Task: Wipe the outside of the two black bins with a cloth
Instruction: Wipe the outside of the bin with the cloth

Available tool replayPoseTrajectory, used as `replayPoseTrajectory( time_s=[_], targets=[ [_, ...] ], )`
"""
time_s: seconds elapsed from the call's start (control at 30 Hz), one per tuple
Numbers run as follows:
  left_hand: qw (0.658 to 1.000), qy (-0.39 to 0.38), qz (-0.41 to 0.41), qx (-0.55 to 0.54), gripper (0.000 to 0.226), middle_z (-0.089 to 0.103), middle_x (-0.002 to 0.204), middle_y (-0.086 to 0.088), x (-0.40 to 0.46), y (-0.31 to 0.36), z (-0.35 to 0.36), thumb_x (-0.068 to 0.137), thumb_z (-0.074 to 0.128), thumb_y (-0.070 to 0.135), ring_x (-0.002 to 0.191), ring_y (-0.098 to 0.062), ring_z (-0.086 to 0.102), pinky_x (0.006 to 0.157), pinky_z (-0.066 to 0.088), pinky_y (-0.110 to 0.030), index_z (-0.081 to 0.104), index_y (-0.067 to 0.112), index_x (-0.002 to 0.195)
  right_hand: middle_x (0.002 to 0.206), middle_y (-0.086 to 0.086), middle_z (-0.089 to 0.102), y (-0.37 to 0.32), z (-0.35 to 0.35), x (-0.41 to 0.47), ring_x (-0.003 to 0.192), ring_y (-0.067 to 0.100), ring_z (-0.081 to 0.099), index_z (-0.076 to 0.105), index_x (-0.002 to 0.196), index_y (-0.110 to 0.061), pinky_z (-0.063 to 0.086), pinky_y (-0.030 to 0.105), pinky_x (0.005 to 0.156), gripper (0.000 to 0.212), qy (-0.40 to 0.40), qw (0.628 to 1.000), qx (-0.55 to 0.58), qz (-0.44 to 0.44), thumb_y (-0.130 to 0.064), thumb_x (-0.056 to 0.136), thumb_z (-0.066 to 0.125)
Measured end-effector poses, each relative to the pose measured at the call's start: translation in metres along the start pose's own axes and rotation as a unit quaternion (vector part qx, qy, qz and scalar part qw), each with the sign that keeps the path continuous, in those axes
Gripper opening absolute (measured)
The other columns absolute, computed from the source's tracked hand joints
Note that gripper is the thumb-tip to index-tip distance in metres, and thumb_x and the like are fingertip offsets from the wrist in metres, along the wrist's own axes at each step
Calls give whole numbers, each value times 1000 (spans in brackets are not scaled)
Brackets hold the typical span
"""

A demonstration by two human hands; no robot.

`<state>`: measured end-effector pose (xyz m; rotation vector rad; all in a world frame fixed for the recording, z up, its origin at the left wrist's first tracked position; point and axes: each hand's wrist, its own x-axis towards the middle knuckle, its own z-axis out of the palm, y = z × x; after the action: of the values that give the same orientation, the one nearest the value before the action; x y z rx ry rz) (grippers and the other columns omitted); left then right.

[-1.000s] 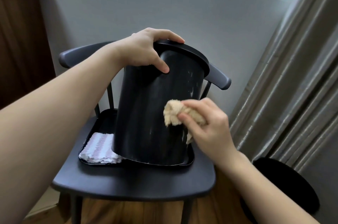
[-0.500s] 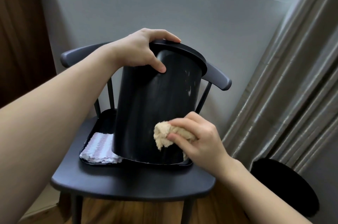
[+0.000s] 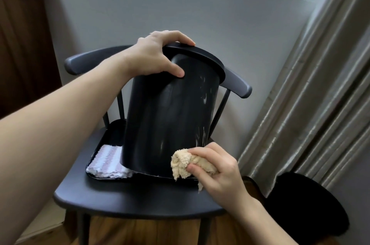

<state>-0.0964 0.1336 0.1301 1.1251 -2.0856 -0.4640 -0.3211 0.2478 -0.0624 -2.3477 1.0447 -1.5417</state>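
The black bin (image 3: 170,116) stands tipped on a black tray (image 3: 104,144) on the seat of a dark chair (image 3: 130,200). The left hand (image 3: 156,56) grips the bin's wide top rim, fingers curled over the edge and the thumb pressed on the side. The right hand (image 3: 216,168) holds a bunched tan cloth (image 3: 184,162), with its fingers wrapped round it, and presses it on the bin's wall right at the bottom edge. To do this wipe well, I think the left hand should hold the bin tight so it does not slip off the tray, and the right hand should rub in long lines up and down, then turn the bin a bit to reach a new part. Pale streaks show on the right side of the wall, so that part likely needs more rubbing. The bin is round, smooth and a little shiny, like hard plastic. The cloth looks soft and fluffy. A folded striped cloth (image 3: 109,160), pink and white, lies flat in the tray just beside the bin. The second black bin (image 3: 304,204) sits on the wood floor at the lower right, near a grey curtain (image 3: 320,94).
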Motion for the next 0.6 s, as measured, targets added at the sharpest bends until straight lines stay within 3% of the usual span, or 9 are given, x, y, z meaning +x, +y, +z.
replayPoseTrajectory(
  time_s=[0.07, 0.13, 0.2, 0.33, 0.5, 0.6],
  targets=[
    [1000, 14, -13, 22, 64, 56, 128, 9, 2, 4, 3, 60, 78, 35, 129, -30, 48, 108, 44, -44, 56, 58, 115, 91, -2, 63, -2, 1, -2, 82, 13, 63, 72, 107, -10, 52, 25, 73, 27, 9, 1000, 0, 7, -27, 86, 73],
    [996, 44, -14, 74, 61, 53, 122, 12, 4, 10, 9, 69, 71, 23, 123, -23, 42, 103, 35, -36, 50, 46, 122, 92, -2, 63, -2, 1, -3, 84, 11, 63, 72, 107, -10, 52, 23, 74, 28, 12, 1000, -4, 13, -29, 86, 73],
    [988, 63, 10, 139, 58, 53, 121, 15, 4, 17, 17, 74, 66, 22, 117, -17, 38, 103, 26, -37, 48, 40, 127, 93, -1, 64, -2, -2, -2, 85, 10, 63, 72, 107, -9, 53, 26, 75, 29, 9, 1000, -19, 14, -30, 87, 71],
    [975, 58, 7, 215, 71, 49, 118, 11, 7, 22, 22, 70, 82, 49, 129, -21, 36, 106, 24, -44, 49, 51, 133, 94, -2, 63, -2, -4, -1, 85, 9, 63, 71, 110, -10, 53, 25, 75, 31, 19, 999, -33, 12, -31, 87, 72],
    [978, 53, -4, 200, 76, 50, 115, 10, 9, 24, 17, 66, 89, 46, 133, -21, 36, 111, 24, -45, 52, 57, 131, 93, -4, 62, -6, -6, 0, 83, 8, 61, 70, 109, -13, 52, 24, 75, 31, 11, 999, -39, 12, -35, 87, 72],
    [985, 53, -16, 161, 74, 52, 120, 11, 8, 23, 14, 68, 89, 39, 130, -16, 33, 110, 22, -38, 53, 59, 130, 92, -4, 62, -6, -12, 1, 83, 9, 62, 71, 107, -14, 52, 25, 74, 30, 16, 999, -41, 14, -36, 86, 72]
  ],
)
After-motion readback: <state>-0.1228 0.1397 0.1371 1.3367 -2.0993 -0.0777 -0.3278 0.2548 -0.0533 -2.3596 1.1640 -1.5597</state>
